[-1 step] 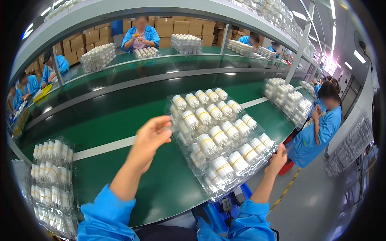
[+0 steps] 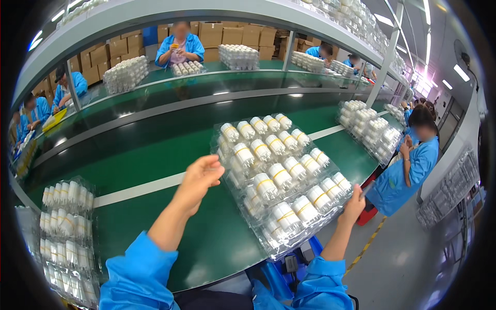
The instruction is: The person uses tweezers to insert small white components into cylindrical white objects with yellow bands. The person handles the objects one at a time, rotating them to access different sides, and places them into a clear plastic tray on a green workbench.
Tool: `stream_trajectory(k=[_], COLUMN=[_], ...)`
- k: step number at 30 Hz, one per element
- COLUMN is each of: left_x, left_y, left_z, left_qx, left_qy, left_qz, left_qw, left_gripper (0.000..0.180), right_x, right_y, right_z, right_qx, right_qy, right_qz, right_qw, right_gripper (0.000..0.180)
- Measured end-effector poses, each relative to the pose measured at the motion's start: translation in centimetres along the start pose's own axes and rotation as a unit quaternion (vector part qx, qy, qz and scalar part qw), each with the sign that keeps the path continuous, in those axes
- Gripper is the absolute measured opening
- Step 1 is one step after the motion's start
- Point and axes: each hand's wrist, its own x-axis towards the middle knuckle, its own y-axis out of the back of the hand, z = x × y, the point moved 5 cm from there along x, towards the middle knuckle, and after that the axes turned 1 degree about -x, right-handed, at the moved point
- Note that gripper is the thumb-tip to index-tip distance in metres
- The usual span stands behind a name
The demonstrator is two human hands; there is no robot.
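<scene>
A stack of clear plastic trays (image 2: 243, 209) lies on the green bench in front of me, filled with rows of white cylinders (image 2: 265, 186) with yellow bands and thin pins at one end. My left hand (image 2: 195, 182) hovers by the stack's left side, fingers loosely bent and thumb apart, with nothing visible in it. At the stack's right corner, my right hand (image 2: 352, 207) is closed around a thin greyish piece (image 2: 368, 189), too small and blurred to name. Whether that hand touches the tray is hard to tell.
More filled trays (image 2: 67, 222) stand at the left bench edge, others (image 2: 369, 129) at the far right. A co-worker in a blue smock (image 2: 408, 175) is at the right. Across the green bench (image 2: 139, 227) and an overhead shelf (image 2: 232, 14), several people work.
My left hand has shifted slightly right and down, closer to the tray stack. My right hand has moved a little, and the thin greyish piece shows more clearly. The trays look unmoved.
</scene>
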Motion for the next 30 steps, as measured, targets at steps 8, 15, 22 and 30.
stream_trajectory(k=[8, 15, 22, 30], left_x=[7.3, 6.1, 6.7, 5.1], left_y=[-1.1, -2.2, -3.1, -2.1], left_z=[-7.4, -6.2, -4.1, -2.8], left_qx=[0.041, 0.012, 0.000, -0.147], left_qy=[0.074, 0.072, 0.025, -0.059], left_qz=[0.046, 0.088, 0.130, 0.149], left_qw=[0.995, 0.993, 0.991, 0.976], left_gripper=[0.087, 0.087, 0.068, 0.062], right_x=[-0.9, -1.2, -1.2, -4.8], right_y=[-1.3, -1.1, -1.0, -2.8], right_z=[-0.7, -0.5, -1.6, -7.8], right_qx=[-0.126, -0.102, -0.060, 0.021], right_qy=[0.014, 0.038, 0.078, 0.131], right_qz=[-0.093, -0.063, -0.077, -0.089], right_qw=[0.988, 0.992, 0.992, 0.987], right_gripper=[0.033, 0.029, 0.021, 0.014])
